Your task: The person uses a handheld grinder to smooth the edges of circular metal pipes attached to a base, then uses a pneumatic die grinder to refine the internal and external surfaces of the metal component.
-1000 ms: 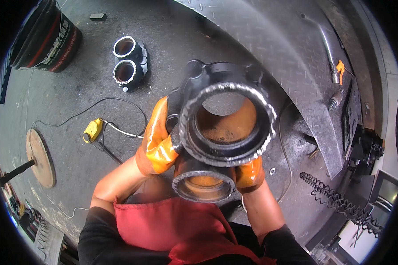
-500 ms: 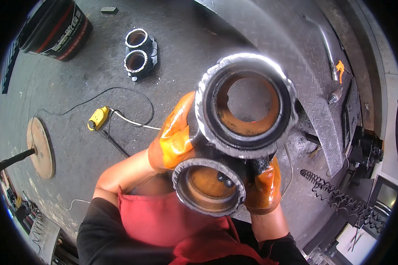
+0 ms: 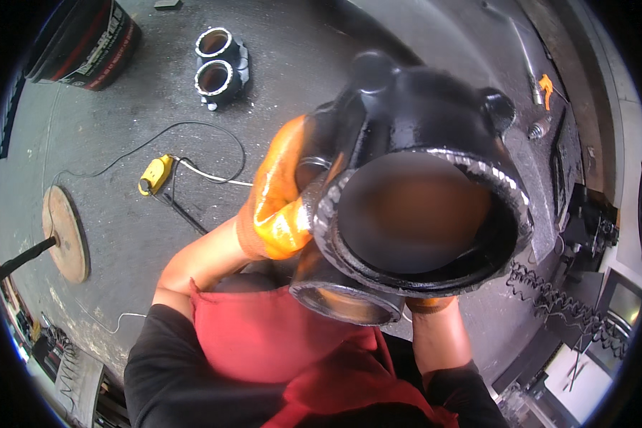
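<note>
Close before me I hold up a black cast-metal housing with two round bores. Bright bare metal edges its rims, and the inside of the bores looks rusty brown. The larger opening is tilted toward me; the smaller one sits below it. My left hand, in a glossy orange glove, is closed round the left side of the housing. Only the glove cuff of my right hand shows, under the lower right rim; its fingers are hidden behind the casting.
A similar two-bore housing stands on the dark worktop farther off, near a black bucket. A yellow power socket with cables lies at left, beside a round disc. An orange-handled air gun and a coiled hose are at right.
The housing has tipped and come up closer, so its black outer side now shows above the large bore. My right hand has gone mostly out of sight behind it. The view has shifted slightly.
</note>
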`<state>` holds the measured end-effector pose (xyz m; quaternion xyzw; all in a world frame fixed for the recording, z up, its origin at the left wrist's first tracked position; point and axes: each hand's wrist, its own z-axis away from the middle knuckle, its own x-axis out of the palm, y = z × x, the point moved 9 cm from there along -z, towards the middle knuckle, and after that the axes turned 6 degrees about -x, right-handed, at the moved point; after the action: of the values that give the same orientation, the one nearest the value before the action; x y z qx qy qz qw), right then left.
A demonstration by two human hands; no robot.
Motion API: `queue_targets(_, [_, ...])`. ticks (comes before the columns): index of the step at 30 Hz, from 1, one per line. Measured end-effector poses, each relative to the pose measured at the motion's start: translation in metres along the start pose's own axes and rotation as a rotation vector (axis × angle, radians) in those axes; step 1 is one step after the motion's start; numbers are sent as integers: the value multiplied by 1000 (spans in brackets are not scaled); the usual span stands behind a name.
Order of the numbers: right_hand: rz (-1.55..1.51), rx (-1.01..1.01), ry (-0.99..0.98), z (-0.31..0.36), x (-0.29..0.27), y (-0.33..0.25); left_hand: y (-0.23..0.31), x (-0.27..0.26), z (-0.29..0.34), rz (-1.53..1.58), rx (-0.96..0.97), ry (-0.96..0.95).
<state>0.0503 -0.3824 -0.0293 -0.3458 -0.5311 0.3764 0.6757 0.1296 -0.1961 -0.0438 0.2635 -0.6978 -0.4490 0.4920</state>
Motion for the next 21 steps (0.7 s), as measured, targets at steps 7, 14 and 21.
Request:
queue_targets(7, [-43, -19, 9, -16, -16, 12, 6, 2, 6, -23, 8, -30])
queue_targets(14, [-68, -18, 16, -19, -24, 25, 12, 2, 10, -136, -145, 10])
queue_targets(21, [-48, -8, 44, 4, -29, 20, 17, 6, 9, -189, -200, 10])
